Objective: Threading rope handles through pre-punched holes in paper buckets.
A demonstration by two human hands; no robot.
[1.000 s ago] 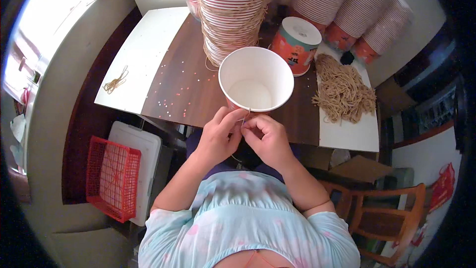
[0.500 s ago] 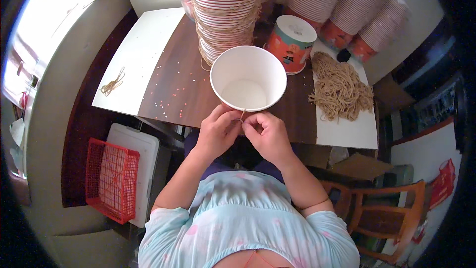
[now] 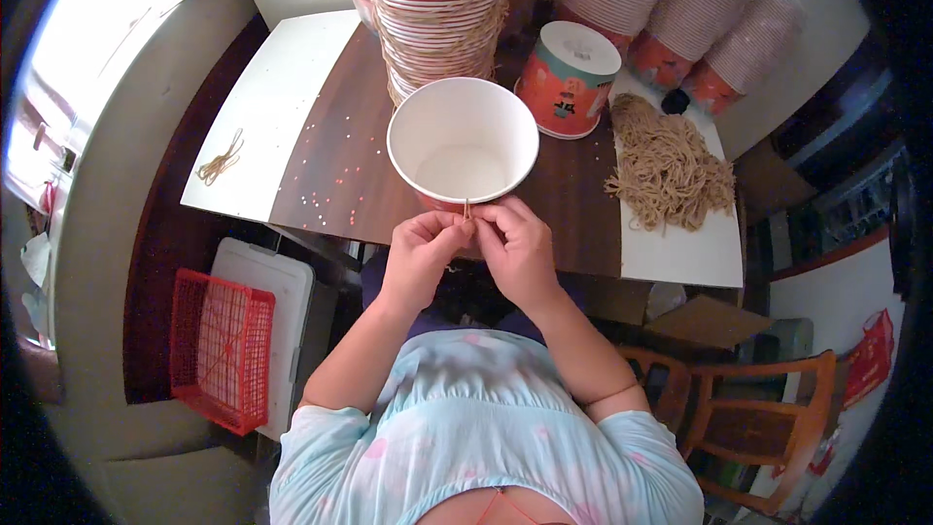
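A large white-lined paper bucket [image 3: 457, 131] stands at the near edge of the table, its open mouth tilted toward me. A thin tan string [image 3: 466, 207] comes off its near rim. My left hand [image 3: 420, 251] and my right hand [image 3: 521, 251] meet just below that rim, thumbs and fingertips pinched together on the string. The exact shape of the string between the fingertips is too small to make out. Behind the bucket rises a tall stack of nested paper buckets [image 3: 439, 19] with tan strings hanging along its side.
An upturned orange and teal bucket [image 3: 562, 87] stands right of the stack. A heap of tan strings [image 3: 671, 170] lies on the white board at right; a small string bundle [image 3: 222, 160] lies at left. Wrapped bucket stacks [image 3: 695, 15] line the back. A red basket [image 3: 224, 350] sits low left.
The bucket has shifted slightly left and away from me. Both hands have moved up with it, and the fingertips are closer together on the string.
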